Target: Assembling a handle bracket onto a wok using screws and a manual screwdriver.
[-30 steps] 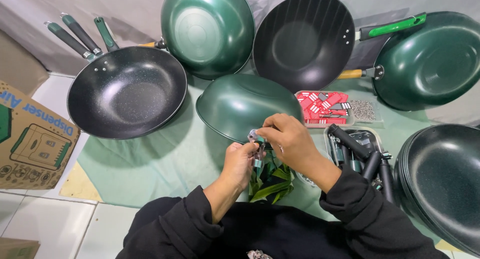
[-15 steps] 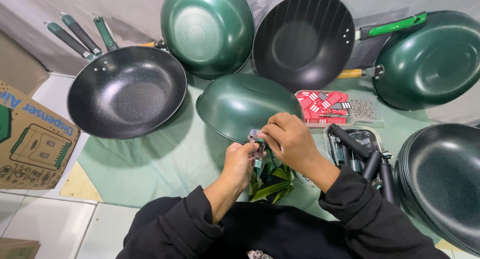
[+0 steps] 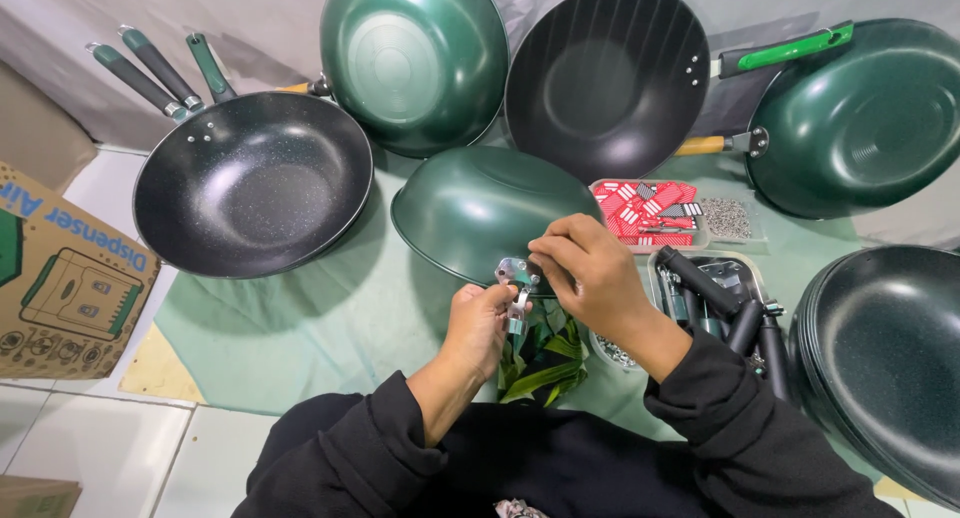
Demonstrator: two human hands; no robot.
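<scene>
Hands met at the centre of the head view, over the near rim of an upturned green wok (image 3: 495,213) that lay bottom-up on a pale green cloth (image 3: 300,328). The left hand (image 3: 480,323) pinched a small silver metal bracket (image 3: 514,274) from below, its grip clenched on the piece. The right hand (image 3: 590,273) came over from the right, fingers closed in a grip on the same bracket where it touched the wok's edge. Below the hands, a leaf-patterned green fabric (image 3: 545,358) showed against the person's black sleeves.

Around them lay more cookware. A black speckled wok (image 3: 250,183) sat to the left with three green-and-grey handles (image 3: 160,73) fanned behind it. A green wok (image 3: 415,58) leaned at the back, beside a black ribbed wok (image 3: 605,73) with a bright green handle (image 3: 785,50). Another green wok (image 3: 865,118) stood at far right, and a stack of dark woks (image 3: 890,358) filled the lower right. Just right of the hands were a tray of red packets (image 3: 645,213), a small tray of screws (image 3: 728,218) and a tray of black handles (image 3: 720,303). A cardboard box (image 3: 60,268) rested on the tiled floor (image 3: 90,448) at left.
</scene>
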